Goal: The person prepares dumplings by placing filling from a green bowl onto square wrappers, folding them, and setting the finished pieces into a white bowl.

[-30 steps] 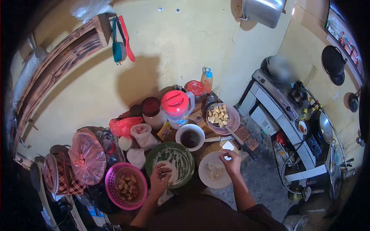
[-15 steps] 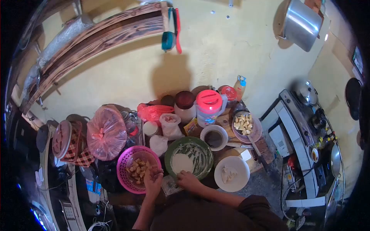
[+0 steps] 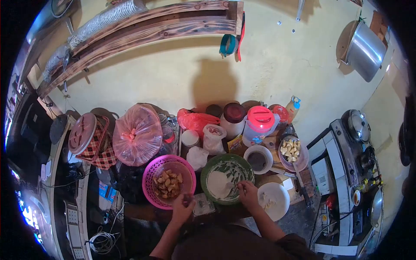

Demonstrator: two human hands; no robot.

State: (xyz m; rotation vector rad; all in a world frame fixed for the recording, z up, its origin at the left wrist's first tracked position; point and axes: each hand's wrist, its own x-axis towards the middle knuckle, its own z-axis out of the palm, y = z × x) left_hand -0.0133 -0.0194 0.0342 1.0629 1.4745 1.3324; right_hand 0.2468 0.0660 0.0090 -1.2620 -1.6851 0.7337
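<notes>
Table (image 3: 309, 177) under green bowl (image 3: 229, 159) and basket (image 3: 148, 184) (pink).

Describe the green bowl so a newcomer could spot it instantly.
Below the wooden shelf, find the pink basket. Right of it in the picture sits the green bowl, with the right hand at its edge. Its dark green inside, streaked white, sets it apart from the basket and white bowl alongside.

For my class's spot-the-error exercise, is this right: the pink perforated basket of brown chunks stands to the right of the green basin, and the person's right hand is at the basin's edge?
Not quite: in the head view, the pink perforated basket of brown chunks stands to the left of the green basin. The person's right hand is at the basin's edge.
</notes>
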